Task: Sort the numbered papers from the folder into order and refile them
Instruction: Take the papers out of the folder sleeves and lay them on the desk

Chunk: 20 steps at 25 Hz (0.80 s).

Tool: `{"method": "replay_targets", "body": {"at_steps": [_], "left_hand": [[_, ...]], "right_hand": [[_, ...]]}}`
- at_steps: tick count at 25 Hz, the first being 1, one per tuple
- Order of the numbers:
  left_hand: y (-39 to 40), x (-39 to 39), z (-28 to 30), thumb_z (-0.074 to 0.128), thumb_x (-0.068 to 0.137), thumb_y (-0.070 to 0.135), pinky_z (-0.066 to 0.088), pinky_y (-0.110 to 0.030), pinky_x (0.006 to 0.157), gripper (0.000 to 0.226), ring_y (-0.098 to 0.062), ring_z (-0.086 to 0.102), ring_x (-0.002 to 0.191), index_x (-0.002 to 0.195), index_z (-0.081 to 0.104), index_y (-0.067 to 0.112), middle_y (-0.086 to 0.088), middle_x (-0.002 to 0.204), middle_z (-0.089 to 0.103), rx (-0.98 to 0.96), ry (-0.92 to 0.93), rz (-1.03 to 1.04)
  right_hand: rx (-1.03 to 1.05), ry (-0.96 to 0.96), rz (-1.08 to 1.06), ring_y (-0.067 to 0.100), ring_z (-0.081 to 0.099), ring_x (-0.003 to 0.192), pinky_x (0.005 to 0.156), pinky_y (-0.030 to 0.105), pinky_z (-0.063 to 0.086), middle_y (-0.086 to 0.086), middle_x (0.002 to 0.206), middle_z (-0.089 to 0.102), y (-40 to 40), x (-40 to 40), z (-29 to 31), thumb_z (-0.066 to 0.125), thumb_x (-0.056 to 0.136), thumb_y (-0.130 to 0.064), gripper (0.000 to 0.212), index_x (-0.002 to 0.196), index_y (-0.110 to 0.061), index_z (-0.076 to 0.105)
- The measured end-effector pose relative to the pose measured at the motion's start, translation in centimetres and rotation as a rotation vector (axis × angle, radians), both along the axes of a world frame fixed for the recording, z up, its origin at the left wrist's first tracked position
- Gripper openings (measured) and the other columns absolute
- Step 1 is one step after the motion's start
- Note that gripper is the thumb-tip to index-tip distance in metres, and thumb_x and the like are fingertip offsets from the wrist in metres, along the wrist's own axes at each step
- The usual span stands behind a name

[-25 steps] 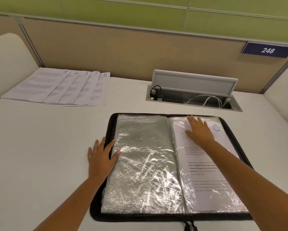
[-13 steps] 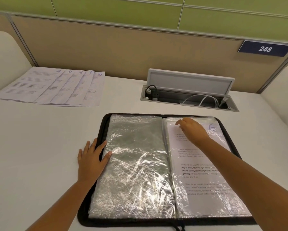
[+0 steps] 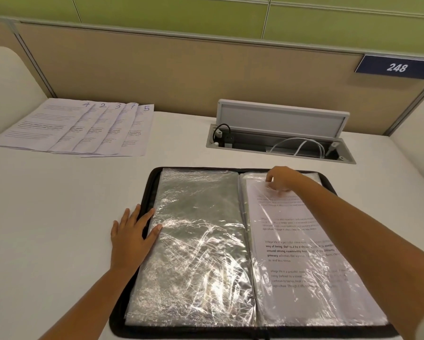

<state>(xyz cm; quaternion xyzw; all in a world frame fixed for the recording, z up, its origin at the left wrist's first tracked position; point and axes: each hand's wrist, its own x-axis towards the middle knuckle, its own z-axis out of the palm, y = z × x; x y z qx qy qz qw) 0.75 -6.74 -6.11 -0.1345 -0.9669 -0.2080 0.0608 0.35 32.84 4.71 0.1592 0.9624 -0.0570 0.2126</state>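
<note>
Blue sign point(image 3: 396, 67) "248", fanned papers point(image 3: 83, 128) nos. 4, 2, 3, 5 (one unclear)

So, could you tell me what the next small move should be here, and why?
Probably draw the sheet up out of the sleeve's top opening. The right hand has its fingers curled at the top edge of that sleeve, the left hand lies flat, steadying the folder, and five numbered papers already lie fanned on the desk.

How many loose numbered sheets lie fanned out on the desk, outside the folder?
5, overlapping at far left: sheet 4, sheet 2, sheet 3, a sheet with an unclear number, sheet 5. More could hide beneath.
</note>
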Motion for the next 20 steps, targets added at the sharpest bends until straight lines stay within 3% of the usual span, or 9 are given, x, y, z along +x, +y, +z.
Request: {"method": "replay_targets", "body": {"at_steps": [4,9,13,16,20], "left_hand": [[0.0,0.0,-0.1,0.012,0.080,0.079,0.020,-0.055,0.108,0.083,-0.033,0.030,0.137,0.132,0.052,0.029,-0.008,0.145,0.041,-0.010,-0.005,0.000],[0.1,0.1,0.0,0.014,0.082,0.077,0.022,-0.056,0.107,0.081,-0.033,0.032,0.136,0.130,0.055,0.027,-0.009,0.144,0.042,-0.009,-0.011,-0.003],[0.1,-0.1,0.0,0.013,0.081,0.078,0.022,-0.056,0.107,0.082,-0.033,0.032,0.136,0.130,0.055,0.028,-0.009,0.143,0.043,-0.004,-0.012,0.000],[0.2,0.0,0.1,0.009,0.079,0.080,0.021,-0.056,0.108,0.087,-0.034,0.032,0.136,0.129,0.056,0.027,-0.009,0.143,0.043,0.007,-0.018,0.002],[0.3,0.0,0.3,0.012,0.073,0.084,0.014,-0.051,0.111,0.094,-0.029,0.026,0.139,0.136,0.048,0.025,-0.006,0.146,0.040,0.080,-0.047,0.007]], "right_hand": [[-0.080,0.250,-0.211,0.028,0.059,0.096,0.084,0.030,0.043,0.017,0.113,0.063,0.4,-2.3,0.7,0.052,0.094,-0.013,0.026,0.115,0.000,0.060],[-0.491,0.807,-0.520,0.021,0.055,0.086,0.075,0.026,0.040,0.013,0.101,0.063,-1.1,-5.9,5.0,0.048,0.098,-0.019,0.021,0.107,-0.004,0.058],[-0.560,1.196,-0.494,0.012,0.051,0.083,0.072,0.021,0.041,-0.001,0.086,0.058,-2.8,-7.5,11.5,0.046,0.097,-0.013,0.008,0.090,-0.014,0.050],[-0.584,1.418,-0.405,0.009,0.052,0.078,0.070,0.018,0.043,-0.010,0.074,0.054,-5.2,-7.3,15.7,0.048,0.092,-0.005,0.022,0.077,-0.019,0.043],[-0.672,1.427,-0.134,-0.015,0.054,0.067,0.065,0.008,0.042,-0.014,0.073,0.055,-10.9,-4.8,16.4,0.052,0.092,-0.002,0.028,0.076,-0.023,0.044]]}}
